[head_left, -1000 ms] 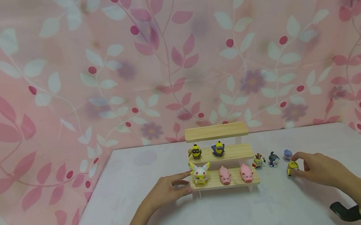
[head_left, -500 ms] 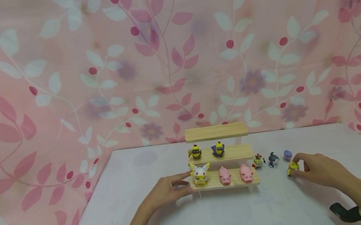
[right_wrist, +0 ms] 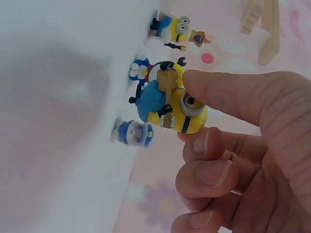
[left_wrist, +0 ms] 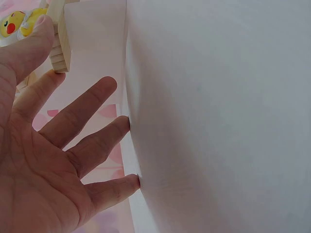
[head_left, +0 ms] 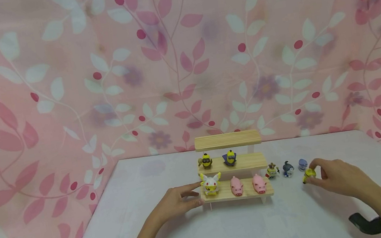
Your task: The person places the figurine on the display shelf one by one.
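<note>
My right hand [head_left: 343, 178] pinches a yellow minion figurine [right_wrist: 187, 114] with blue overalls and a brown piece on its front, between thumb and fingers. It is just above the white table, right of the shelf. My left hand [head_left: 174, 202] has thumb and index finger on opposite edges of the left end of the wooden display shelf [head_left: 248, 187]; its other fingers are spread straight. A white-and-yellow eared figurine [head_left: 210, 184] and two pink pigs [head_left: 236, 186] stand on the lower tier. Two minions, one dark-clad [head_left: 206, 161], one caped [head_left: 230, 158], occupy the middle tier.
On the table right of the shelf stand a minion with a hat [head_left: 272, 170], a dark-haired figurine [head_left: 288, 169] and a blue-capped figurine [head_left: 303, 165]. The shelf's top tier [head_left: 227, 140] bears no figurines. A pink leaf-patterned cloth [head_left: 173, 55] hangs behind.
The minion in my right hand has risen slightly and tilted. My left hand has kept its place at the shelf's end.
</note>
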`<state>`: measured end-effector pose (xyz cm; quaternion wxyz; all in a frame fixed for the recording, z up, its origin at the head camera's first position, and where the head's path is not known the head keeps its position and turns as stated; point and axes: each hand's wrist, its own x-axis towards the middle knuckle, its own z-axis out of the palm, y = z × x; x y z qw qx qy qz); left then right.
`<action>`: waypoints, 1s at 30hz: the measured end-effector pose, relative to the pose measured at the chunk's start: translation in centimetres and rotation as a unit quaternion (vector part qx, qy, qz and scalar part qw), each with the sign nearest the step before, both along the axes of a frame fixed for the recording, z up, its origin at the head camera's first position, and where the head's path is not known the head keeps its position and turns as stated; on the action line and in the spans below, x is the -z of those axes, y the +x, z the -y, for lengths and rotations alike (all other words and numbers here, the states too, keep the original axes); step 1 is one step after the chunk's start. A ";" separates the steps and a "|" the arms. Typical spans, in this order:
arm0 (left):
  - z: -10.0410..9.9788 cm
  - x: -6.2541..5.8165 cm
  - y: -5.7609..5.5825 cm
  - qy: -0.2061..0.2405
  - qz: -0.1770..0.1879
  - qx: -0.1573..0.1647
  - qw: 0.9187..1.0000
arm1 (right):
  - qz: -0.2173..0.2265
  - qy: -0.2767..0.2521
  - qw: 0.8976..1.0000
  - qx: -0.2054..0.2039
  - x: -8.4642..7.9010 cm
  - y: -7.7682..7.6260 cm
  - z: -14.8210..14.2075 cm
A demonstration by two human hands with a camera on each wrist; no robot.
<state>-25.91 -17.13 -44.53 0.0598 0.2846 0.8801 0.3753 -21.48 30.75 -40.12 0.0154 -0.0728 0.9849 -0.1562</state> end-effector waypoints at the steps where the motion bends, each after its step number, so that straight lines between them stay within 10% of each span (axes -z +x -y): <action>1: 0.0 0.0 0.0 0.000 0.000 -0.001 1.000 | -0.003 0.000 1.000 -0.001 -0.1 0.1 0.1; 30: 0.0 0.2 -0.1 0.001 0.010 -0.007 1.000 | -0.110 0.008 0.994 -0.028 -4.6 1.2 3.3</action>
